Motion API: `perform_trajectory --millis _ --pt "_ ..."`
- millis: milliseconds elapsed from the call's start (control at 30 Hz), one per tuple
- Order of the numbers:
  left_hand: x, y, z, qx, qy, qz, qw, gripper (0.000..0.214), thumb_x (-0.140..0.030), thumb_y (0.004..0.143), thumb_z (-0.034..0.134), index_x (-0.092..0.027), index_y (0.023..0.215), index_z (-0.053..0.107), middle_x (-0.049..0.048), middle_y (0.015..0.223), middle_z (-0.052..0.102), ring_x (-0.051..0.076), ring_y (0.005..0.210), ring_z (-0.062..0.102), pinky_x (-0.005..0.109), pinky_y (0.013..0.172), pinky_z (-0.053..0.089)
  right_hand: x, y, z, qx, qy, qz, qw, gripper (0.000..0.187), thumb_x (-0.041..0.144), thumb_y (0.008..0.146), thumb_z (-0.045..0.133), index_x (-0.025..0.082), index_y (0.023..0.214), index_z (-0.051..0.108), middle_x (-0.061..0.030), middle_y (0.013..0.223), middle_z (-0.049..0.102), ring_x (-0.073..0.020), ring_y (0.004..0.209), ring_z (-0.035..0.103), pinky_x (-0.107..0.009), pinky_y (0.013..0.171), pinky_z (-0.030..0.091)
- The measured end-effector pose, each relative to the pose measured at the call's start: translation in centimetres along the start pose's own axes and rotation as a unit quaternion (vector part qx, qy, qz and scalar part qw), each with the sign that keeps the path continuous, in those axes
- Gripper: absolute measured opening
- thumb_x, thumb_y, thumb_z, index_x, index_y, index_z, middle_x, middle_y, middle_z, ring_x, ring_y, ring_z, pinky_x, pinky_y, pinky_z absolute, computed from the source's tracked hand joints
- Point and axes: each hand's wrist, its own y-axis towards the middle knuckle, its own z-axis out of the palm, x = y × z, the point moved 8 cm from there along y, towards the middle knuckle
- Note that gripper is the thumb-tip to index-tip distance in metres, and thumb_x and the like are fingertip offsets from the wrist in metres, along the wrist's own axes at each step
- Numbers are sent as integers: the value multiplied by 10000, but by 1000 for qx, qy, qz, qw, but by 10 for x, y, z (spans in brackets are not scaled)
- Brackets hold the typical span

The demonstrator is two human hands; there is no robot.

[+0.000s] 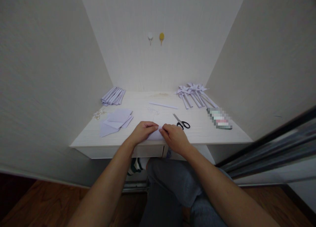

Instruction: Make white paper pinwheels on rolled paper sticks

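Together, left hand [144,131] and right hand [175,137] pinch paper [155,135] over the desk [207,133].

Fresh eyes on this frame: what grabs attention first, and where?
Probably the left hand and right hand, together holding a piece of pale paper at the middle of the desk's front edge. Next, the cluster of paper pinwheels at the back right. Then two strong accents: black-handled scissors just beyond the right hand, and a yellow hook on the back wall.
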Motion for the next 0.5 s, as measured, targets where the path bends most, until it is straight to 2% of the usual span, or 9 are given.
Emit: perform_trajectory --millis 500 --pt "-2 -1 1 1 3 7 1000 224 -368 764 704 -184 813 822 55 854 814 224 822 702 347 836 519 5 0 -1 29 -50 24 998 342 373 1099 373 200 1046 663 -98 991 768 -248 911 699 -327 743 357"
